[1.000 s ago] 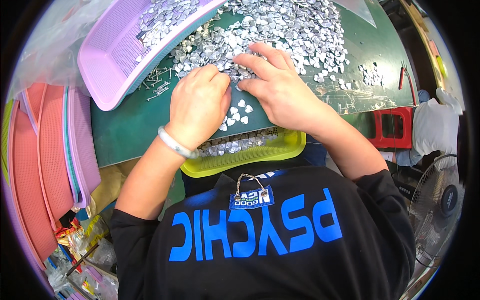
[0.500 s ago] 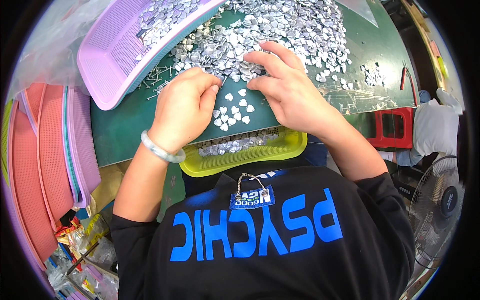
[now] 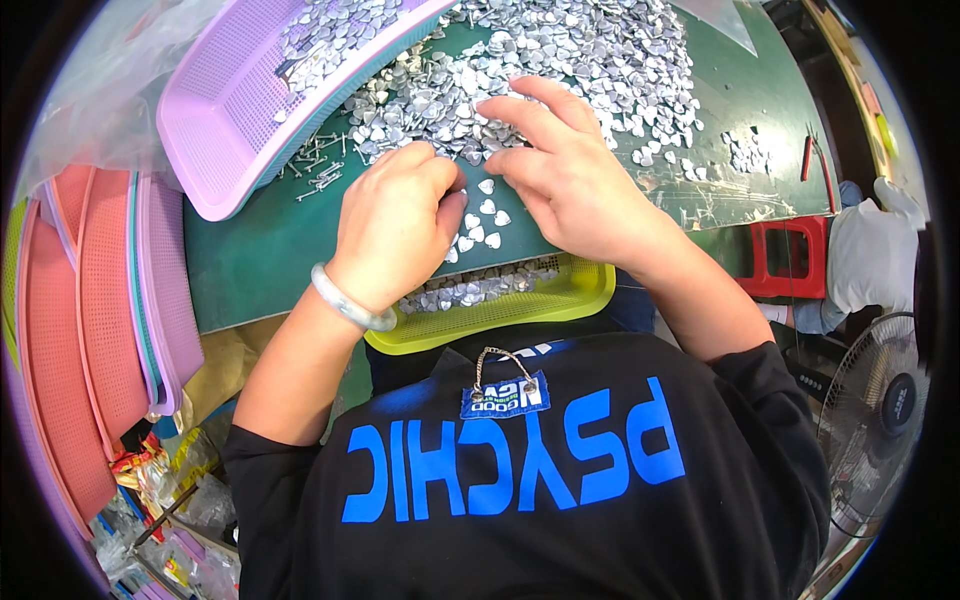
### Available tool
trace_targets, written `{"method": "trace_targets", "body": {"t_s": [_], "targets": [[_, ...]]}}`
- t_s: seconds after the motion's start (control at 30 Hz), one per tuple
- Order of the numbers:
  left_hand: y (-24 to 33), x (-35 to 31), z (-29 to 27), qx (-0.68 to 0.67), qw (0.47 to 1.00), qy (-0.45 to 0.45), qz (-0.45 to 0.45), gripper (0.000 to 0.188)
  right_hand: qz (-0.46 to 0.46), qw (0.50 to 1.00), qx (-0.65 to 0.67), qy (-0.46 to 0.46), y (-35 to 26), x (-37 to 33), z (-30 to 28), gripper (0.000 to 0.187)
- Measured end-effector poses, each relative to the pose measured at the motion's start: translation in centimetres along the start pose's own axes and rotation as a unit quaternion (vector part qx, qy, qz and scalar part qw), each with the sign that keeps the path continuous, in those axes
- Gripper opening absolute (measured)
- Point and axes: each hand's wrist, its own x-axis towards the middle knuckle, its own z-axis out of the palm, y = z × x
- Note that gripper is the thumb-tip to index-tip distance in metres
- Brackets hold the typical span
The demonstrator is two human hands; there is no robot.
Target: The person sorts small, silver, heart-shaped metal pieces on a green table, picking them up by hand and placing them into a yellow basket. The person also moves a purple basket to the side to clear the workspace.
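A heap of small silver heart-shaped pieces (image 3: pixel 440 95) covers the far middle of the green table (image 3: pixel 250 270). Close to its near edge, my left hand (image 3: pixel 400 220) is closed, thumb against curled fingers; whatever it may hold is hidden. My right hand (image 3: pixel 570 165) has its fingers spread, the tips at the heap and nothing visible between them. Several loose hearts (image 3: pixel 487 207) lie between the two hands, some partly covered by my left hand. Below the table edge sits a yellow-green basket (image 3: pixel 490 322) with more silver pieces in it.
A lilac basket (image 3: pixel 190 150) holding silver pieces stands at the far left, beside some small metal pins (image 3: pixel 322 180). Stacked baskets (image 3: pixel 110 300) rise on the left. To the right are red-handled pliers (image 3: pixel 806 158), a red stool (image 3: pixel 758 260) and a fan (image 3: pixel 880 410).
My left hand has moved right, over some of the loose hearts. My right hand has shifted slightly left and away from me, fingers still spread.
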Motion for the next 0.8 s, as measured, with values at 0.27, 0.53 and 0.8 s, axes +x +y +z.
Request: {"method": "trace_targets", "body": {"t_s": [0.27,0.53,0.8], "targets": [[0.6,0.3,-3.3,-0.01,0.984,0.165,0.058,0.008,0.027,0.999,-0.029,-0.013,0.8,-1.5,-1.0,0.017],[-2.7,1.3,-7.4,0.167,0.933,0.318,0.041,0.011,0.018,0.999,-0.036,-0.032,0.1,-1.7,-0.3,0.017],[0.3,-0.1,-1.1,0.022,0.992,0.006,0.121,0.026,0.019,0.999,-0.032,-0.005,0.3,-1.3,-0.1,0.011]]}}
